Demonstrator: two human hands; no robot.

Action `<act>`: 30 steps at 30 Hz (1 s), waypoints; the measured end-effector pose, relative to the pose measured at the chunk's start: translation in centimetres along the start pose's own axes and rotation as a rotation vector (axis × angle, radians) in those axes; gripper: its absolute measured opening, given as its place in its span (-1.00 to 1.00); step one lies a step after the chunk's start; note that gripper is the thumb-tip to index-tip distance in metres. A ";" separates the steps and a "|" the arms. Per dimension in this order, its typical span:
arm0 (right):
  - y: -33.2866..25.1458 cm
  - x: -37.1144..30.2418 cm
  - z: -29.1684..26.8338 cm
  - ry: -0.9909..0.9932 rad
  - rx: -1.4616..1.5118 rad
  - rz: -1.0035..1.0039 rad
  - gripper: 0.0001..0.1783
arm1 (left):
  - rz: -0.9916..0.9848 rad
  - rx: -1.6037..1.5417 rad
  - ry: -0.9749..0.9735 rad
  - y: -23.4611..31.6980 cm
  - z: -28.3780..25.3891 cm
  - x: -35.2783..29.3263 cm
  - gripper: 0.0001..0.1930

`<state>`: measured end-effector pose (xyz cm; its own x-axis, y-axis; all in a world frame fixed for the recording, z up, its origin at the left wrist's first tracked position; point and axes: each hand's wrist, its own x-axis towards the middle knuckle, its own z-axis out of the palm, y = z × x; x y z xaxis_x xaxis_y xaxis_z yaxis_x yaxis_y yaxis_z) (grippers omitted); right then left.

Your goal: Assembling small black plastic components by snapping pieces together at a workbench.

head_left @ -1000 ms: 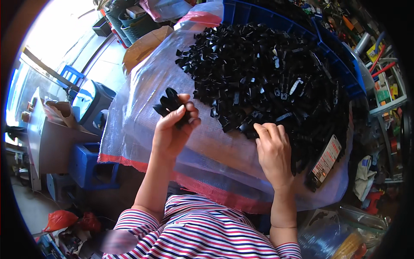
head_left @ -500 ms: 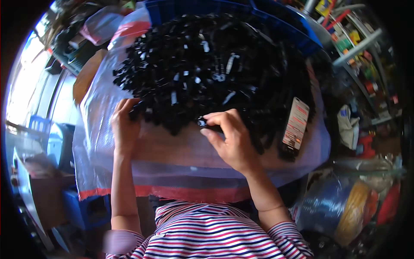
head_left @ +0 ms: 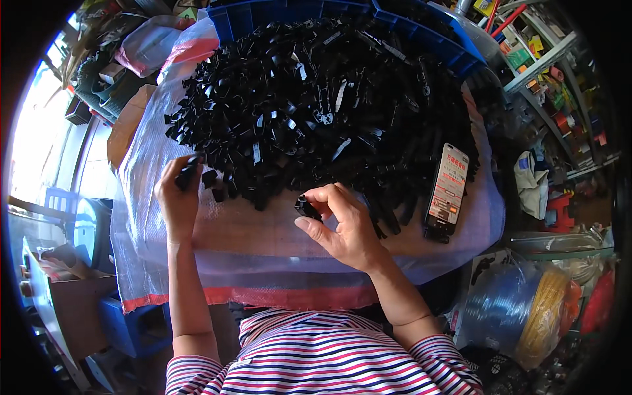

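Observation:
A large heap of black plastic pieces [head_left: 289, 131] is spread over a table covered with a white woven sheet [head_left: 263, 263]. At the heap's near left edge, my left hand [head_left: 176, 204] is closed on a dark elongated plastic piece [head_left: 189, 173]. My right hand [head_left: 345, 227], in front of the heap's middle, pinches a small black plastic part [head_left: 306, 207] between thumb and fingers. The exact kind of either part is too small to make out. The two hands are well apart.
A phone [head_left: 449, 187] with a lit screen leans on the heap's right side. Blue plastic bins [head_left: 296, 9] border the far edge. Metal shelving [head_left: 543, 62] stands at the right, above wrapped spools [head_left: 507, 309]. A blue stool [head_left: 135, 319] is at lower left.
My left hand has drawn slightly left, away from the heap, and a dark piece now shows in its fingers. My right hand has come a little nearer to me with its part.

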<state>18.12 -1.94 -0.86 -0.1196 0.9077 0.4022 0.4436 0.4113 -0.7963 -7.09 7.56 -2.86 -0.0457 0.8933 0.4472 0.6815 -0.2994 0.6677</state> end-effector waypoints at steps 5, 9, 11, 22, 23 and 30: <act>0.0 -0.1 0.3 -0.022 0.095 0.077 -0.70 | -0.060 -0.134 0.061 -0.8 -0.3 0.0 -0.87; 0.2 -0.3 0.7 -0.039 0.159 0.103 -0.71 | 0.172 0.160 -0.149 1.9 -0.2 -1.4 -0.80; 0.1 -0.3 0.8 -0.060 0.163 0.097 -0.72 | 0.142 0.178 -0.121 2.2 0.0 -1.7 -0.79; -0.2 -0.6 0.9 -0.113 0.167 0.086 -0.73 | -0.080 -0.144 0.222 0.3 -0.6 -1.3 -0.90; -0.2 -0.6 1.0 -0.102 0.178 0.075 -0.72 | -0.080 -0.147 0.220 0.8 -0.7 -1.5 -0.90; -2.2 1.9 3.3 0.004 0.183 -0.060 -0.51 | -0.299 -0.812 -0.160 6.4 0.3 -4.7 -0.85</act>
<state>13.98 -0.83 0.14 -0.1372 0.8811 0.4526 0.2670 0.4729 -0.8397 -2.34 1.57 -0.86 0.0049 0.9905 0.1373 -0.0754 -0.1366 0.9878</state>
